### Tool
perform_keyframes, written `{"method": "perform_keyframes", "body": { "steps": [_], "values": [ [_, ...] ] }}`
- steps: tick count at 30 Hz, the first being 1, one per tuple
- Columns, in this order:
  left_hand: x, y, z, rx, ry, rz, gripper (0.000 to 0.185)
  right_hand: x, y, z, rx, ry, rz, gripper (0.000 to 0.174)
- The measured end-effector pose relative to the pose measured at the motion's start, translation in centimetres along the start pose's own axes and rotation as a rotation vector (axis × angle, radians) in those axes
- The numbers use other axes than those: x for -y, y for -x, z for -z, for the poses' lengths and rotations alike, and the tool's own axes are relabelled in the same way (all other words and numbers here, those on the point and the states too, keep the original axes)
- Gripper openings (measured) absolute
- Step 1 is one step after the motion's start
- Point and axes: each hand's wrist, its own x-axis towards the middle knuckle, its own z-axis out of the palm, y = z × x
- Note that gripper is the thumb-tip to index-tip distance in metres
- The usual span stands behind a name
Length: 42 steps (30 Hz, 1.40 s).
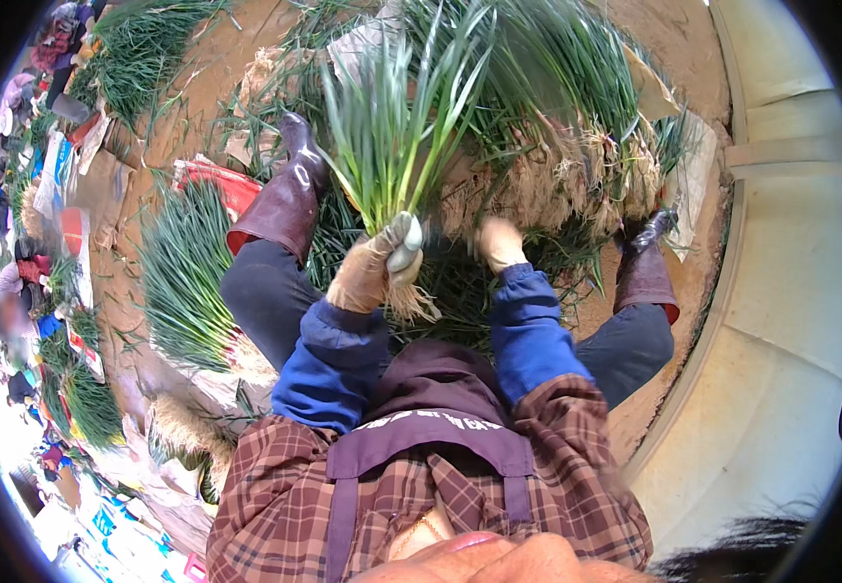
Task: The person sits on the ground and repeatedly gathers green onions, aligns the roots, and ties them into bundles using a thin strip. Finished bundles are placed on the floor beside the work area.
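My left hand point(374, 270), which appears to wear a pale soiled glove, grips a bunch of leafy allium plants point(395, 157) by the lower stalks. Their green leaves fan upward, and pale roots hang below the fist. To its right, my right hand point(500, 244) is blurred by motion; whether its fingers hold anything is unclear. Just beyond it lies a large heap of the same plants point(567, 80), with tangled straw-coloured roots point(548, 178) towards me. Loose green leaves point(457, 291) cover the ground between my legs, beneath both hands.
A bundle of plants point(188, 270) lies beside my left boot point(282, 193), near a red sack point(221, 186). My right boot point(647, 266) stands by the heap. A pale wall point(792, 255) runs along the right. Other people point(9, 313) and more piles point(137, 55) are at left.
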Motion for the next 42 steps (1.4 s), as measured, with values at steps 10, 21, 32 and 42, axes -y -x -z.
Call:
{"method": "perform_keyframes", "body": {
  "steps": [10, 21, 32, 42],
  "values": [
    [0.5, -3.0, 7.6, -0.465, -0.114, -0.010, 0.014, 9.9, -3.1, -0.7, -0.146, -0.280, -0.145, 0.049],
    [4.8, -0.4, 3.9, -0.355, 0.075, 0.194, 0.025, 7.7, 4.2, 3.2, 0.216, -1.498, 0.229, 0.023],
    [5.0, 2.2, -0.4, -0.183, 0.023, -0.009, 0.016, -0.3, 4.0, 2.0, -0.188, -0.970, -0.101, 0.046],
    [7.7, 2.2, 3.3, -0.174, -0.088, 0.312, 0.016, 6.7, 10.7, 4.0, -0.470, -0.172, 0.548, 0.031]
  ]
}}
